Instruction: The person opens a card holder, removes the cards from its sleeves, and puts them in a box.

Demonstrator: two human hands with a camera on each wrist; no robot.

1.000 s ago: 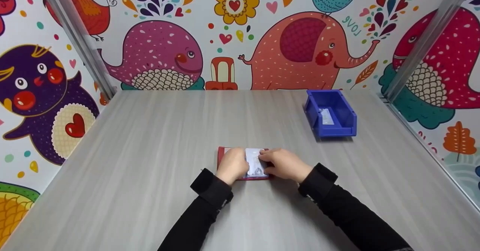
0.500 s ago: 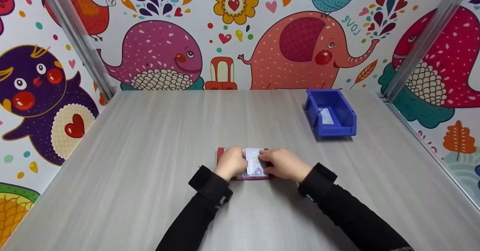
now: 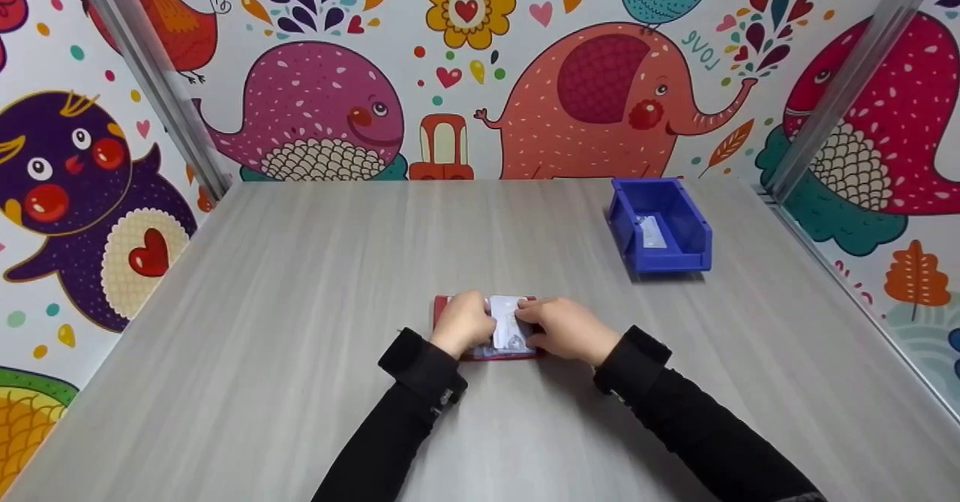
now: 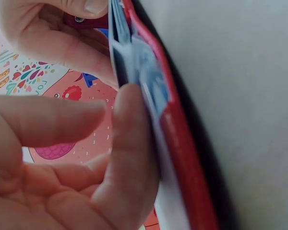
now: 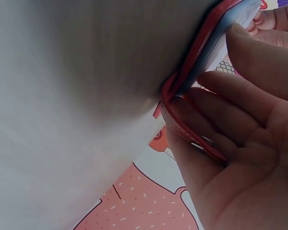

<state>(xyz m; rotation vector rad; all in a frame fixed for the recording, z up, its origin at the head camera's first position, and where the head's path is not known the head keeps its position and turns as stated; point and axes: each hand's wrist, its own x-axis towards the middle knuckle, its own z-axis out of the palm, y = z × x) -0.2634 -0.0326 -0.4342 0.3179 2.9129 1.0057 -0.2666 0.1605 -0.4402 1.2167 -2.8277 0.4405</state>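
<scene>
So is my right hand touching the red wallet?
Touching. The right wrist view shows the flap of the wallet lying between the fingers of your right hand.

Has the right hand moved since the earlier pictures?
No, not noticeably: in the head view the right hand stays at the red card holder, keeping its gap to the blue storage bin.

The head view is bright; wrist views look dimmer, soft.
</scene>
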